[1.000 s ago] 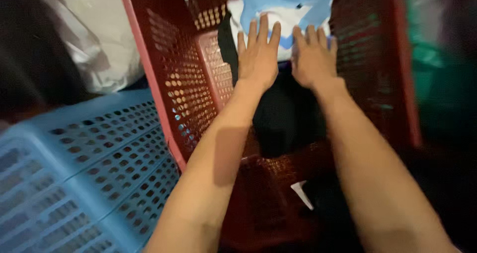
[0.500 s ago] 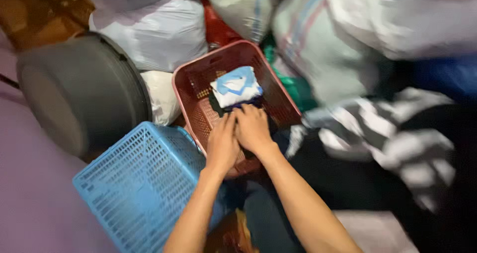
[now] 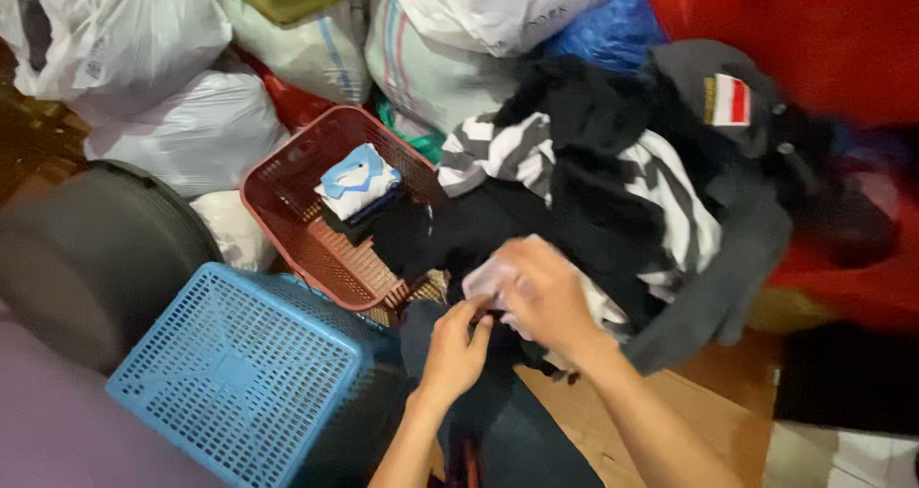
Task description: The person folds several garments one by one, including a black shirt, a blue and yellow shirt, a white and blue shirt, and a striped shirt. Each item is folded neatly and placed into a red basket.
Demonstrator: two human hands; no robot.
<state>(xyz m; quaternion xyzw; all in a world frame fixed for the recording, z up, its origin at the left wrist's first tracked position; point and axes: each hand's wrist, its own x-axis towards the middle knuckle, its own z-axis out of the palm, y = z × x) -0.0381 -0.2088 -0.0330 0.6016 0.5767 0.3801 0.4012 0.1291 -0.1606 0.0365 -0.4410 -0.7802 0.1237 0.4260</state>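
Observation:
My left hand [image 3: 458,346] pinches the edge of a dark garment [image 3: 459,234] at the foot of a clothes heap. My right hand [image 3: 542,295] is beside it, closed on a pale piece of cloth [image 3: 484,279] from the same heap. The heap holds a black-and-white striped garment [image 3: 670,201] and a dark grey jacket [image 3: 747,229] with a red-and-white patch. Left of my hands stands a red plastic basket [image 3: 287,215] with a folded blue-and-white cloth [image 3: 356,180] lying on dark clothes inside.
An upturned blue plastic basket [image 3: 230,373] lies at the lower left, next to a dark round tub [image 3: 86,258]. White and striped filled sacks [image 3: 191,114] are piled behind the red basket. A red fabric mass [image 3: 795,38] is at the upper right. Brown floor [image 3: 708,402] shows under my right forearm.
Both hands have left the red basket and moved right to the clothes heap, where they now grip cloth. The view has pulled back and swung to the right.

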